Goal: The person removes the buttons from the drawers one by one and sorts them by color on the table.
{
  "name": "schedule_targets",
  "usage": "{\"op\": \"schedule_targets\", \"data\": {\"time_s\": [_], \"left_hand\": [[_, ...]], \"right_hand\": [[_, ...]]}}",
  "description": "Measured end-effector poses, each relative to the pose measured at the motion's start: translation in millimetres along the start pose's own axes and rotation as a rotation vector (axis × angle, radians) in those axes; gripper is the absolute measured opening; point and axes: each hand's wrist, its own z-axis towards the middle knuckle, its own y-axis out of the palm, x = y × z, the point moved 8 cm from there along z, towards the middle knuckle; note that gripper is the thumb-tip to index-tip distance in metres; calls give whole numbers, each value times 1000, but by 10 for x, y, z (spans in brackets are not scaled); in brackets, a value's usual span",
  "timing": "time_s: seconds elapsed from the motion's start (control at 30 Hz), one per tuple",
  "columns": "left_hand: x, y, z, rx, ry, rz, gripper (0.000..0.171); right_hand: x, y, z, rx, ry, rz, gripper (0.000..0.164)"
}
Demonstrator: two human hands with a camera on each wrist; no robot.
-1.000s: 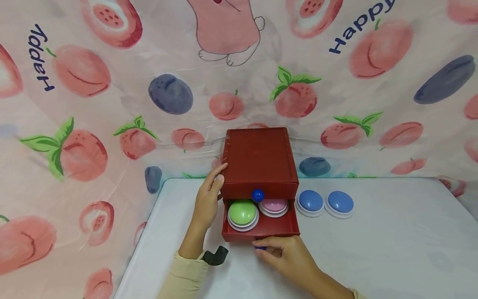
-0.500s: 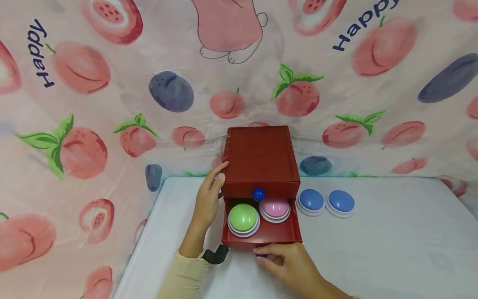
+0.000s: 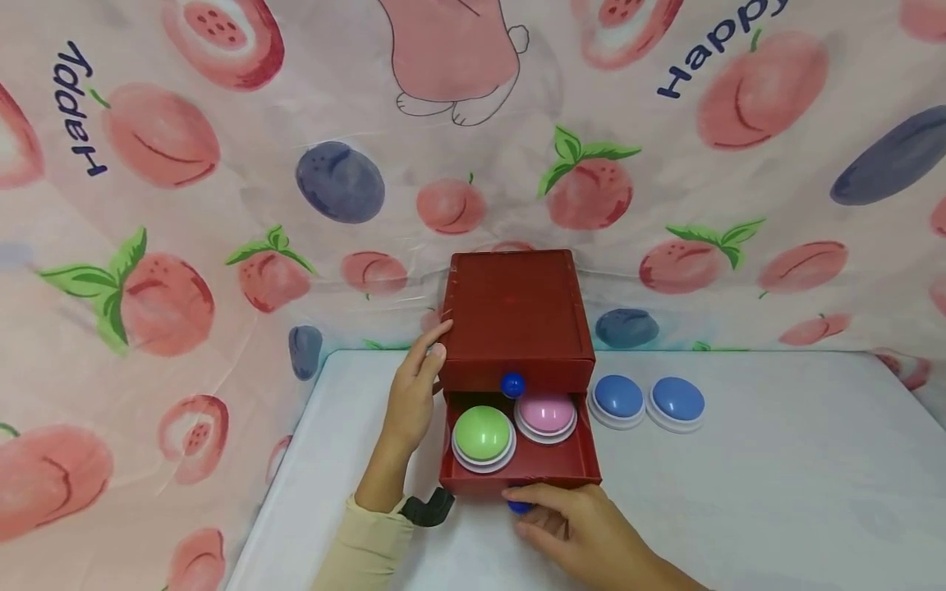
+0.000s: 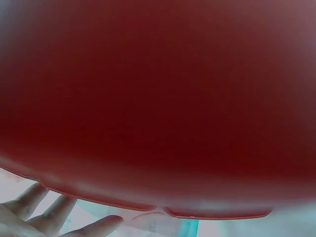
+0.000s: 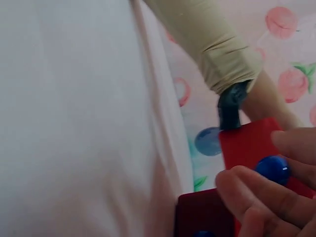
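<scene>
In the head view, a dark red two-drawer box (image 3: 510, 308) stands at the table's back with its lower drawer (image 3: 557, 464) pulled out. Inside the drawer sit a round green push light (image 3: 481, 433) on a white base and a pink one (image 3: 547, 412), partly under the upper drawer. My left hand (image 3: 412, 398) rests along the box's left side, fingers extended. At the lower drawer's blue knob (image 3: 520, 506) is my right hand (image 3: 580, 525), its thumb and fingers spread around the knob. The right wrist view shows the knob between the parted fingers.
Two blue push lights (image 3: 618, 397) (image 3: 677, 400) on white bases stand right of the box. A blue knob (image 3: 513, 385) sits on the closed upper drawer. A fruit-print cloth (image 3: 222, 312) hangs behind the white table (image 3: 776, 492). A black strap piece (image 3: 429, 507) projects from the left wrist.
The lower drawer has slid out toward me, with the green and pink lights coming further into view. My right thumb has moved away from the knob. The left hand has stayed put.
</scene>
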Motion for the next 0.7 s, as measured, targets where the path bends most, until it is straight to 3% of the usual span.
{"op": "schedule_targets", "data": {"time_s": [0.1, 0.17, 0.27, 0.4, 0.5, 0.6, 0.7], "left_hand": [[-4, -6, 0, 4, -2, 5, 41], [-7, -2, 3, 3, -4, -1, 41], [5, 19, 8, -9, -3, -14, 41], [36, 28, 11, -12, 5, -6, 41], [42, 13, 6, -2, 2, 9, 41], [28, 1, -2, 4, -7, 16, 41], [22, 14, -3, -6, -3, 1, 42]], "right_hand": [[-39, -1, -12, -72, 14, -42, 41], [-110, -39, -23, -76, -2, -67, 42], [-303, -168, -45, -4, -86, -87, 37], [-641, -415, -53, 181, -281, -128, 29], [-813, -562, -7, 290, -369, -160, 26], [-883, -643, 97, 334, -377, -191, 26], [-895, -663, 220, 325, -354, -211, 28]]}}
